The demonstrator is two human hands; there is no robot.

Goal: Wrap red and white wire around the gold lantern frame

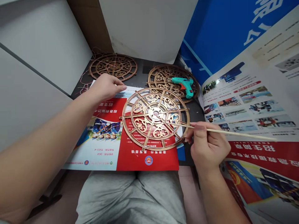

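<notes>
A round openwork wheel (156, 114) in brown and gold lies flat on a printed brochure (100, 155), between the two hands, its far edge close to more wheels. It has rings, spokes and curled cut-out patterns around a pierced hub. The right hand (209, 146) grips a thin pale stick (224, 132) between thumb and fingers, the other fingers curled in beside the wheel's right rim. The stick slants across that rim, one end over the wheel's patterned part and the other pointing out to the right.

The left hand (109, 87) is just beyond the wheel's far left edge, above the brochure, with thumb and forefinger brought together at the tips; whether a fine strand is pinched there cannot be told.

Farther back on the dark tabletop (140, 77), a stack of similar wheels (155, 76) has a teal glue gun (184, 85) with an orange trigger resting on top. Another wheel with thin wires (113, 66) lies at the back left. A large printed sheet (247, 105) stands at the right, before a blue panel (217, 34).
</notes>
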